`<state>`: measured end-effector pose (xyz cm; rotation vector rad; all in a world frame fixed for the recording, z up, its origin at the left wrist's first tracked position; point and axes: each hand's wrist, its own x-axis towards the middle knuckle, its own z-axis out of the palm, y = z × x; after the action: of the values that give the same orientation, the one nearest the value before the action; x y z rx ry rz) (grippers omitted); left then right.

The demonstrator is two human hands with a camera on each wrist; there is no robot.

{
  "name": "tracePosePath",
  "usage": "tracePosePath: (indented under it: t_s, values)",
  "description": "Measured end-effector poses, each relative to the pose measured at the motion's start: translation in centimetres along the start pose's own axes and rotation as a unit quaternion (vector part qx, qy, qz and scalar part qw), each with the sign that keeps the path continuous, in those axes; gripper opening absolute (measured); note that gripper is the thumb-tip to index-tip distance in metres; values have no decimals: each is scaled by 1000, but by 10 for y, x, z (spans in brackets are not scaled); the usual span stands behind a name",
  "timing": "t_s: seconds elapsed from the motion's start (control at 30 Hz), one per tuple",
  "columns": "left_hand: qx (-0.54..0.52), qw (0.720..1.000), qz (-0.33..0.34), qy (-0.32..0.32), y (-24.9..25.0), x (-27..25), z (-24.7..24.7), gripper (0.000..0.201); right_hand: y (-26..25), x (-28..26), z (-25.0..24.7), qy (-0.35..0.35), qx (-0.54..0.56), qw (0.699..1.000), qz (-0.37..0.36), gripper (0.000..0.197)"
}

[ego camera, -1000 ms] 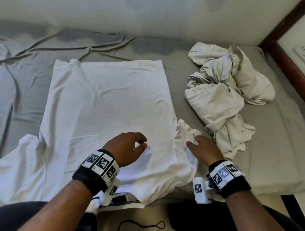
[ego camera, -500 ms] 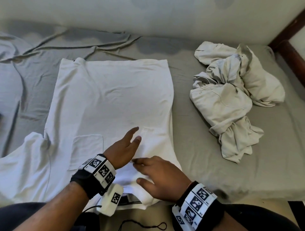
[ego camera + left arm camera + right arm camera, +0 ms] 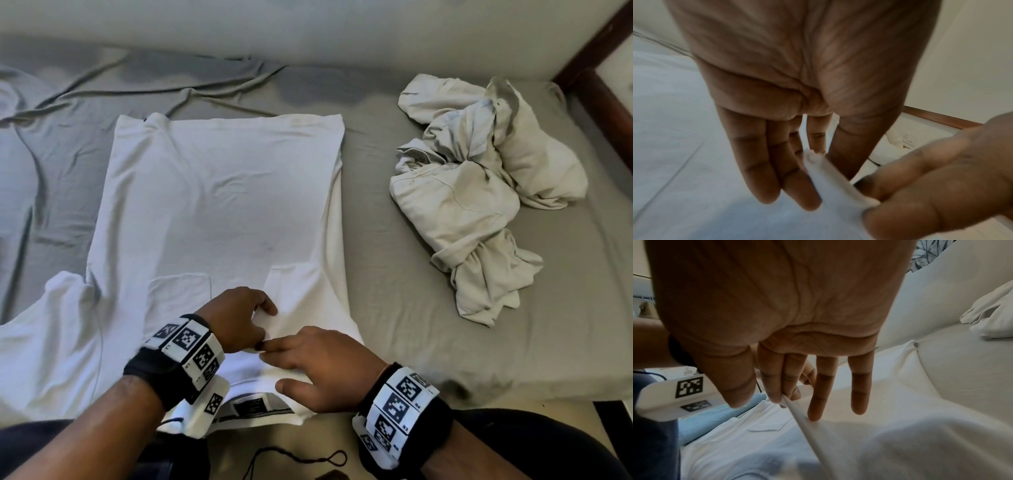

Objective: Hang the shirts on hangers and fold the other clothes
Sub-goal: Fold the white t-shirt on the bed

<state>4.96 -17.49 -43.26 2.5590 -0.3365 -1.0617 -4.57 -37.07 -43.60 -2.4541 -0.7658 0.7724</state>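
Note:
A white pocket T-shirt (image 3: 219, 205) lies flat on the grey bed, collar toward me. Its right sleeve is folded in over the body; the left sleeve (image 3: 51, 325) lies spread out. My left hand (image 3: 239, 318) is curled near the collar and pinches a raised edge of the folded sleeve (image 3: 830, 178) between thumb and fingers (image 3: 813, 162). My right hand (image 3: 318, 363) lies low on the shirt beside it. Its first two fingertips (image 3: 789, 402) hold the same edge, pulled taut over the shirt (image 3: 879, 434).
A crumpled heap of beige clothes (image 3: 479, 192) lies on the bed's right half. The grey sheet (image 3: 394, 308) is rumpled at the far left. A dark wooden bed frame (image 3: 609, 102) runs along the right. On the floor below me lies a black cord (image 3: 298, 459).
My right hand carried the right sleeve inward over the shirt's body. The left hand, flat half a second ago, has curled onto the sleeve edge, and the right fingertips now meet it.

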Motion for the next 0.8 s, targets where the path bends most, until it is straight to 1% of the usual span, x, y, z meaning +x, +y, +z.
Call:
tracePosePath:
  t_s: [0.07,0.2,0.33,0.47,0.57,0.7,0.77,0.8]
  values:
    - [19,1000,2,-14,-1,-4,-3,57,-2,2,0,-7,4,1000,-8,51]
    - [74,996,0,-53,-6,-11,-3,87,-7,7,2,-14,16,1000,-24,50]
    - [107,991,-12,-81,-10,-16,2,100,-11,12,8,-24,40,998,-33,49]
    - [117,989,-24,-91,-15,-20,9,107,-16,18,10,-32,52,998,-33,44]
    - [121,988,-18,-96,-21,-22,14,108,-17,25,14,-45,50,997,-35,47]
    - [120,990,-5,-78,-24,-22,22,106,-15,30,20,-49,58,997,-26,52]
    - [111,991,-11,-70,-26,-22,26,103,-13,31,21,-45,71,996,-12,50]
    - [107,992,-18,-63,-27,-22,28,98,-11,32,19,-39,77,996,-6,47]
